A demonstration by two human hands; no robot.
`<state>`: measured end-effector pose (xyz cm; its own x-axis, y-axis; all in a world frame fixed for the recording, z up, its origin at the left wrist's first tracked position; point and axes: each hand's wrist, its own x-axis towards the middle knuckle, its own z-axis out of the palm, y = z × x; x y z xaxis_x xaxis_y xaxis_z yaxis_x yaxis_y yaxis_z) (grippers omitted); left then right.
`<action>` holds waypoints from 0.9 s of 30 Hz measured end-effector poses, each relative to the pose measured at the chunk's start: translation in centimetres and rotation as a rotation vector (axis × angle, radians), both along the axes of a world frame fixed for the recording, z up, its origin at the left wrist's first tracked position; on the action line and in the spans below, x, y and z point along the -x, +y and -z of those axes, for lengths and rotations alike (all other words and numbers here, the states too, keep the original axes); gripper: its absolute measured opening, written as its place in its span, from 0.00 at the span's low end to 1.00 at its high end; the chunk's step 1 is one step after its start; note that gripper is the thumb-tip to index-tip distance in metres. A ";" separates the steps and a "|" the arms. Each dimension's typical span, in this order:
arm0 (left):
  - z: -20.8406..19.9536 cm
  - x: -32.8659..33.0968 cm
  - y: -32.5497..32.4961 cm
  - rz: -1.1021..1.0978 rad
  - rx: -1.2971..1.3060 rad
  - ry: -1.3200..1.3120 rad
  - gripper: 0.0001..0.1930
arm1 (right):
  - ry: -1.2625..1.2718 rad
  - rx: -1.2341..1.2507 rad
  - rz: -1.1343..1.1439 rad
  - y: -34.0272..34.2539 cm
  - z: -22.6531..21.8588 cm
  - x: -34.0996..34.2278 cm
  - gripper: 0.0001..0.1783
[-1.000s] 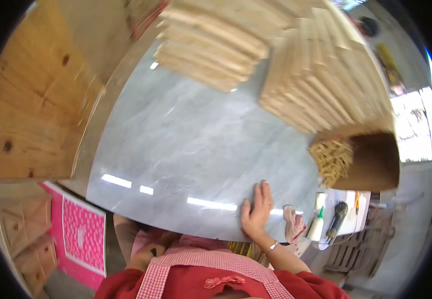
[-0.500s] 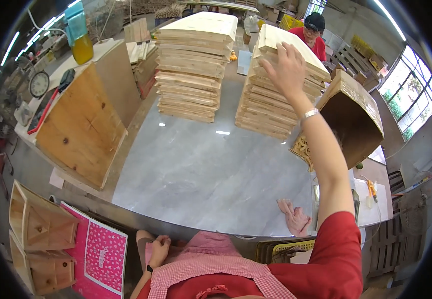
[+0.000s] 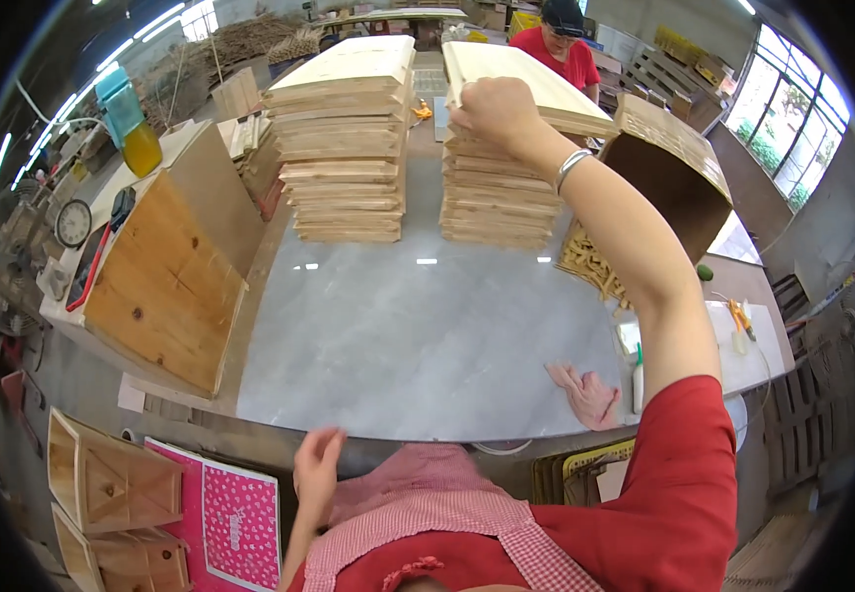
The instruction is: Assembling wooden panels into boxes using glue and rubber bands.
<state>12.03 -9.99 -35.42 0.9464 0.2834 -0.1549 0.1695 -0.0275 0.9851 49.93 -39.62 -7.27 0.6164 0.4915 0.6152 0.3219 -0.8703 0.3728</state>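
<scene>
Two tall stacks of pale wooden boards stand on the far half of a grey marble-patterned tabletop (image 3: 418, 345). My right hand (image 3: 498, 113) reaches over the right stack (image 3: 501, 187), its fingers curled round the near left corner of the top wooden board (image 3: 536, 84). The fingertips are partly hidden behind the hand. To its left stands the other stack (image 3: 344, 148), touched by neither hand. Low at the table's front edge, my left hand (image 3: 319, 469) is raised with its fingers loosely apart, holding nothing.
A cardboard box (image 3: 669, 163) lies on its side at the right, small wooden pieces (image 3: 590, 261) spilling out. Near the front right are a pink cloth (image 3: 585, 395) and a white bottle (image 3: 638, 380). A wooden panel (image 3: 166, 286) borders the left. A person (image 3: 556, 54) in red stands beyond the stacks.
My right hand has gone from lying spread on the right stack to curling round the top board's near left corner. My left hand has risen toward the table edge. The person opposite has looked down.
</scene>
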 end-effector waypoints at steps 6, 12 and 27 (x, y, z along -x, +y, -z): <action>-10.9 -14.1 -13.9 0.656 0.435 -0.269 0.32 | 0.009 0.102 -0.223 7.1 -1.0 10.6 0.15; -17.0 -15.3 -19.8 0.572 1.253 -0.461 0.28 | 0.099 0.183 -0.282 10.8 0.1 18.6 0.07; -1.3 3.9 1.3 0.236 0.899 -0.026 0.33 | 0.138 -0.726 -0.346 1.0 15.6 24.0 0.14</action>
<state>8.11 -8.72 -34.08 0.9706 -0.1331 -0.2006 0.2341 0.7171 0.6565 25.97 -38.64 -22.88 0.5965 0.1757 0.7831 0.6184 -0.7226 -0.3090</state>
